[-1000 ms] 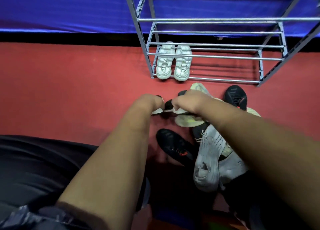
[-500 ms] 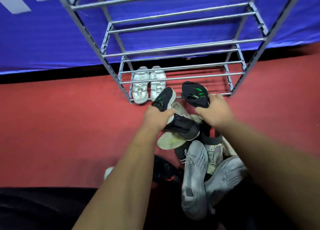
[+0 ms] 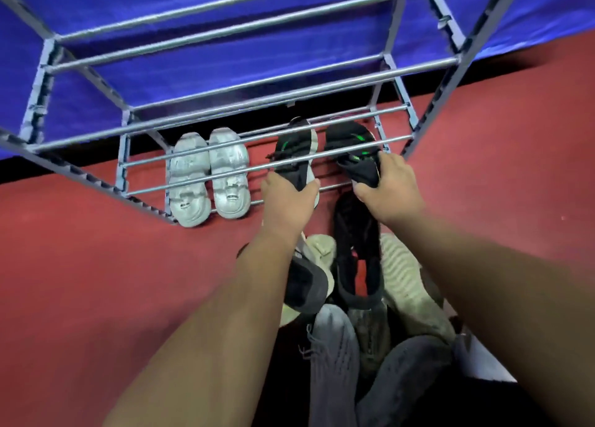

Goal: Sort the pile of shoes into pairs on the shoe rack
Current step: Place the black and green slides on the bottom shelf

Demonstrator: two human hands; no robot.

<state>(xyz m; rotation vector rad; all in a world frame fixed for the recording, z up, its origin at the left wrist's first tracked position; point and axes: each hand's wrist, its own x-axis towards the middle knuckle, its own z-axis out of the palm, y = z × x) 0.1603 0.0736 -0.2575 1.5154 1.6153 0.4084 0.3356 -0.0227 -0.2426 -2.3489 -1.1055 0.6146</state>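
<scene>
A grey metal shoe rack stands against the blue wall. On its bottom shelf at the left sits a pair of white chunky shoes. My left hand grips the heel of a black shoe with green marks, toe pushed in over the bottom shelf. My right hand grips the matching black and green shoe just to its right. Both shoes lie behind the rack's front bars. The pile of shoes lies on the floor below my hands.
The pile holds a black shoe with red inside, pale ribbed soles and grey knit shoes. The red floor spreads to the left and right. The rack's upper shelves hold nothing that I see.
Both hands have lifted the two black and green shoes from the pile and carried them forward into the bottom shelf, right of the white pair. My head has moved closer to the rack.
</scene>
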